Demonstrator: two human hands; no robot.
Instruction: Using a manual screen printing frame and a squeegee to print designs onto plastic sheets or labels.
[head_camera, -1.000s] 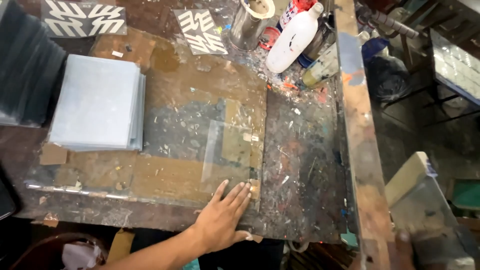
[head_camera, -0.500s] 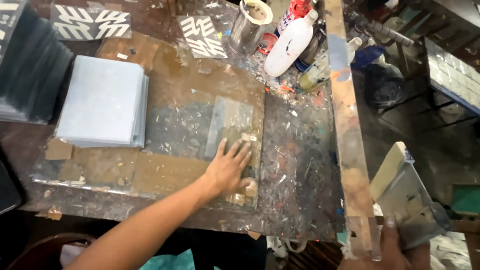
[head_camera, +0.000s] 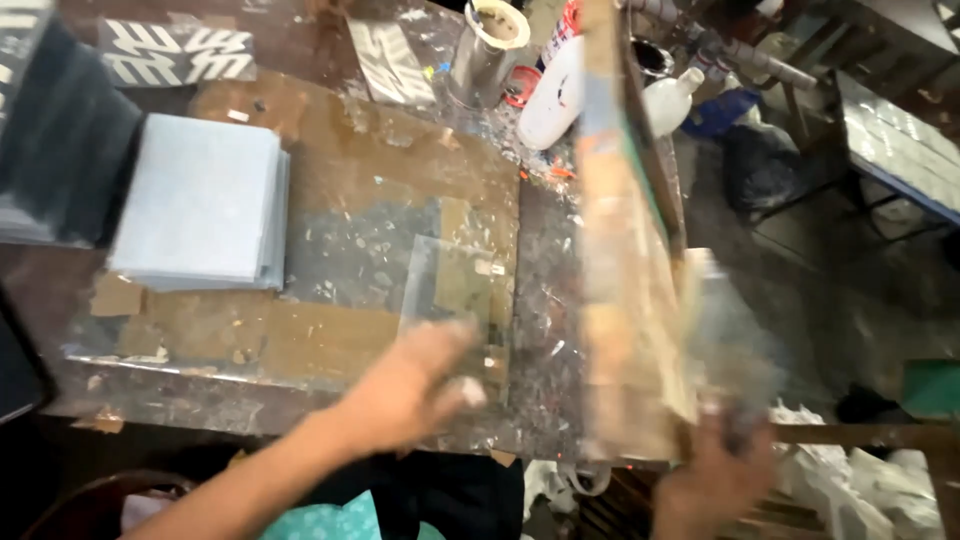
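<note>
Left hand (head_camera: 410, 385) is lying low in the centre of the frame, fingers (head_camera: 455, 345) spread fairly wide and flat, pressing on the near edge of a clear glass sheet (head_camera: 455, 285) that is resting flat on the paint-spattered counter (head_camera: 330, 210). Right hand (head_camera: 715, 480), lower right and blurred, is gripping the bottom of a framed glass piece (head_camera: 720, 340) held upright beside the counter's edge; finger detail can't be told. The glass sheet is looking thin, stiff, brittle and slick, probably light; best taken by opposite edges, not the face, since the edges may be sharp. Farther up and left, a stack of pale grey square sheets (head_camera: 200, 210) is sitting. At the top, a metal tin (head_camera: 485, 50) and a white bottle (head_camera: 550, 95) are standing.
</note>
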